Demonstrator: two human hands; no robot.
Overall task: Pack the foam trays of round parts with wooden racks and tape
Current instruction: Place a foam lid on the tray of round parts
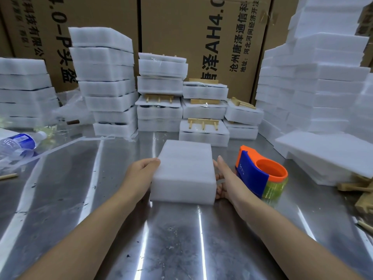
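A white foam tray block lies on the steel table in front of me, its plain top facing up. My left hand grips its left side, thumb on the top edge. On the right side my right hand holds the block, fingers curled under its lower edge. An orange and blue tape dispenser with a roll of clear tape stands just right of my right hand. Wooden racks lie on taped foam packs behind the block.
Foam stacks stand at the left, centre-left and right, before cardboard boxes. A water bottle lies at the left edge. Flat foam sheets and loose wooden pieces are at the right.
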